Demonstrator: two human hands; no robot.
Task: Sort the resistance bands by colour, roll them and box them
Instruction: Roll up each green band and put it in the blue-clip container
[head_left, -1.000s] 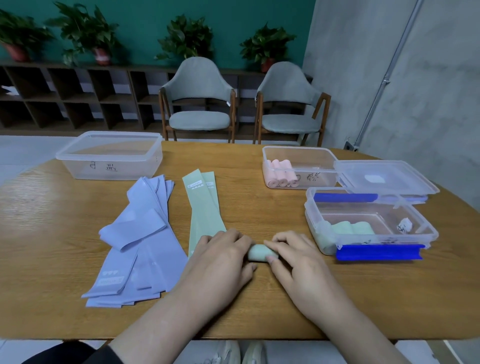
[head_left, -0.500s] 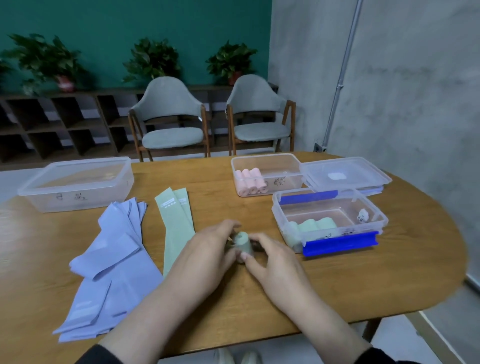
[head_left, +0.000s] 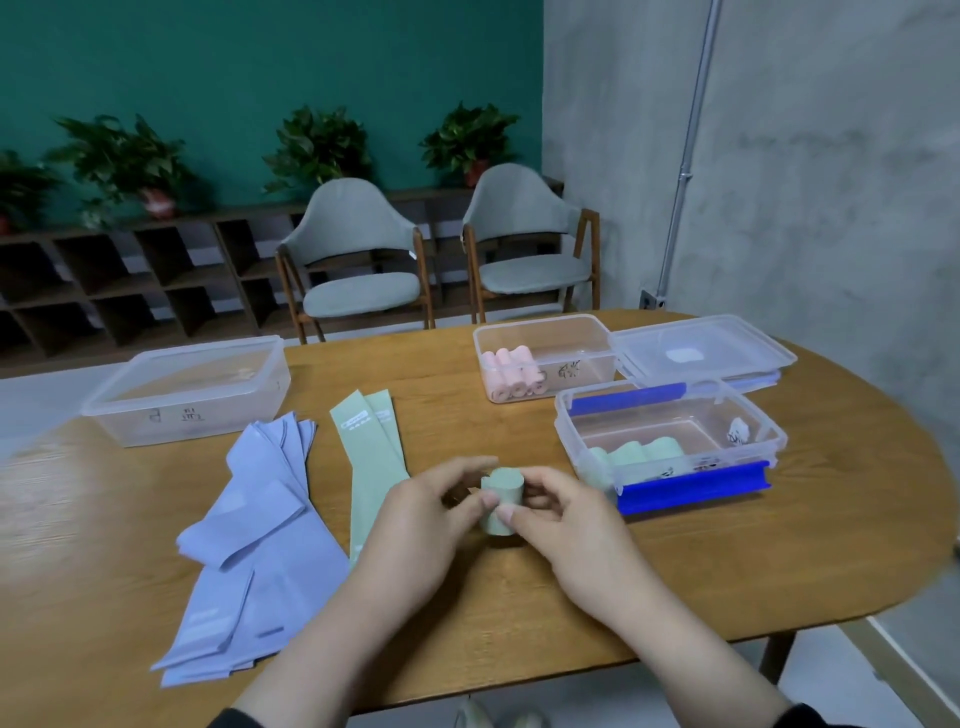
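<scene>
1. The far right box (head_left: 545, 358) holds pink rolls (head_left: 511, 374); the nearer blue-clipped box (head_left: 670, 441) holds green rolls (head_left: 636, 453); the far left box (head_left: 187, 389) looks empty.
2. Left hand (head_left: 415, 525) and right hand (head_left: 563, 519) both pinch the green roll (head_left: 501, 501) just above the counter (head_left: 779, 561), near its middle.
3. The roll's long axis stands nearly upright.
4. Flat green bands (head_left: 369, 447) and purple bands (head_left: 254, 545) lie to the left.
</scene>
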